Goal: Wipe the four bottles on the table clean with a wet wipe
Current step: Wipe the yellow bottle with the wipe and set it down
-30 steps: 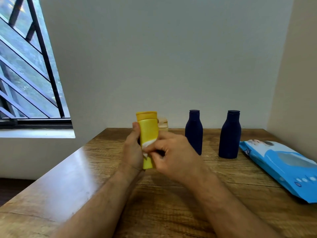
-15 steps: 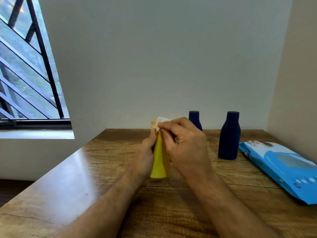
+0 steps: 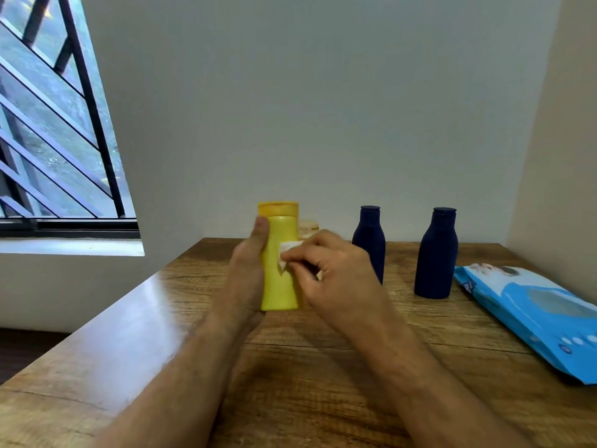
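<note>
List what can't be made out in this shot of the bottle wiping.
- Fourth bottle, head view: only its pale cap shows behind the yellow bottle and right hand.
- Wet wipe: mostly hidden under the right hand's fingers.
- Left hand fingers: behind the yellow bottle.
- Wipes pack: cut off by the right edge, print blurred.

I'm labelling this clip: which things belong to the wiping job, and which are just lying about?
Job: yellow bottle gripped by left hand; wipe pinched by right hand; beige bottle behind; two navy bottles.
Lying about: wipe pack; table; window.
</note>
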The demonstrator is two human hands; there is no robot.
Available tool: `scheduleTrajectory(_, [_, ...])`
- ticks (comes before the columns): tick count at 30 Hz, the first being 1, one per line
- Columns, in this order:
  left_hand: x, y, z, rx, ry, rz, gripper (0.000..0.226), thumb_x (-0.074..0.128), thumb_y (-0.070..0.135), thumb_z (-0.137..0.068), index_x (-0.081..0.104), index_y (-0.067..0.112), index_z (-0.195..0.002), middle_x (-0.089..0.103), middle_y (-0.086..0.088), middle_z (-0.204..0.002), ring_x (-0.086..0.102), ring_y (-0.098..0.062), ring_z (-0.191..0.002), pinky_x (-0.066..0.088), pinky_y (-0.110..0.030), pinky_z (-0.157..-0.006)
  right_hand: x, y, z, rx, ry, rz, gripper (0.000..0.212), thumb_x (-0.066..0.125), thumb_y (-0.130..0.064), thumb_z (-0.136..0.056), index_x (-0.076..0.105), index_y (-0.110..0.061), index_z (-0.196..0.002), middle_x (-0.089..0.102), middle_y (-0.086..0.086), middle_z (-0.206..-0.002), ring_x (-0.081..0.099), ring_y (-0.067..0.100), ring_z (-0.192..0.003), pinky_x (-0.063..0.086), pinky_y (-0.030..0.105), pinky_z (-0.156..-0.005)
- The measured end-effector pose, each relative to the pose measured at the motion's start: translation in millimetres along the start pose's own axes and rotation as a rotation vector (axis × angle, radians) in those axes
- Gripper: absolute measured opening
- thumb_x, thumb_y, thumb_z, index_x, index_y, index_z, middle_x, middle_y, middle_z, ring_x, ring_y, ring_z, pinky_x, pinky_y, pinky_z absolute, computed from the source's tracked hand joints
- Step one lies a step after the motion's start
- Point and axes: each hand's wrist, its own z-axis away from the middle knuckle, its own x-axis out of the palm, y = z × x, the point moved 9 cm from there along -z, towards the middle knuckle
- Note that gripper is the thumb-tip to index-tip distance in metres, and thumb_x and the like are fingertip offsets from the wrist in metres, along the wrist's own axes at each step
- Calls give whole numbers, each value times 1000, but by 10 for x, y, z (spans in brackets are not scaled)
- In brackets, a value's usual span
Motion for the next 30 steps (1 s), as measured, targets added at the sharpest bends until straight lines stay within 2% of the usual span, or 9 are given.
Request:
scheduleTrajectory(2, [135, -80, 72, -65, -88, 3, 54, 48, 54, -87, 81, 11, -89, 75, -17, -94, 74, -26, -82, 60, -38, -72, -184, 39, -15, 26, 156, -3, 16, 70, -16, -88, 76, -16, -104, 63, -5, -96, 59, 2, -86, 49, 9, -81])
scheduleTrajectory(5, [238, -107, 133, -82, -116, 19, 53, 46, 52, -88, 83, 15, -85, 76, -15, -91, 74, -24, -79, 59, -36, -71, -327, 134, -19, 104, 272, -93, 16, 70, -15, -88, 76, -15, -103, 63, -7, -96, 62, 1, -86, 52, 10, -78])
scheduleTrajectory(12, [-88, -13, 16, -29, 107, 140, 60, 34, 57, -101, 75, 13, -101, 66, -14, -89, 64, -26, -77, 54, -39, -75, 118, 44, 4, 78, -116, -91, 12, 73, -18, -84, 79, -23, -94, 66, -11, -92, 60, 1, -84, 52, 15, -75])
scheduleTrajectory(14, [-127, -70, -11, -51, 119, 120, 66, 33, 59, -101, 81, 15, -84, 68, -13, -83, 66, -25, -74, 53, -39, -77, 150, 57, 12, 92, -167, -103, 12, 73, -19, -84, 79, -24, -93, 66, -11, -95, 62, 3, -93, 55, 23, -80])
scheduleTrajectory(16, [-77, -140, 2, -105, 88, 99, 71, 33, 58, -101, 81, 15, -73, 71, -11, -76, 69, -23, -69, 58, -36, -71, 146, 76, 18, 106, -179, -94, 13, 73, -21, -85, 78, -24, -96, 67, -11, -100, 61, 4, -102, 55, 26, -86])
scheduleTrajectory(18, [-25, -181, 37, -140, 68, 100, 61, 38, 52, -100, 78, 9, -83, 73, -13, -79, 72, -23, -68, 61, -33, -62, 119, 77, 19, 105, -149, -42, 17, 70, -24, -88, 76, -25, -103, 66, -10, -101, 60, 3, -95, 54, 21, -83])
scheduleTrajectory(20, [-2, -198, 69, -138, 46, 123, 43, 50, 39, -91, 73, 4, -97, 73, -17, -88, 72, -26, -73, 61, -35, -63, 65, 98, 10, 106, -86, -17, 19, 69, -24, -89, 75, -24, -107, 64, -10, -100, 59, 3, -90, 53, 17, -80])
scheduleTrajectory(25, [0, -210, 88, -103, 28, 94, 43, 54, 23, -71, 69, 2, -105, 71, -20, -91, 70, -30, -74, 57, -38, -68, -13, 158, -9, 118, 11, -7, 19, 68, -21, -90, 75, -21, -108, 65, -6, -103, 61, 6, -93, 55, 22, -84])
scheduleTrajectory(30, [-43, -151, 4, -62, 33, 189, 41, 45, 21, -77, 69, 4, -105, 67, -15, -78, 65, -26, -67, 56, -32, -63, 110, 108, 11, 103, -149, -73, 13, 74, -20, -84, 78, -25, -95, 66, -12, -94, 61, 3, -85, 54, 17, -74])
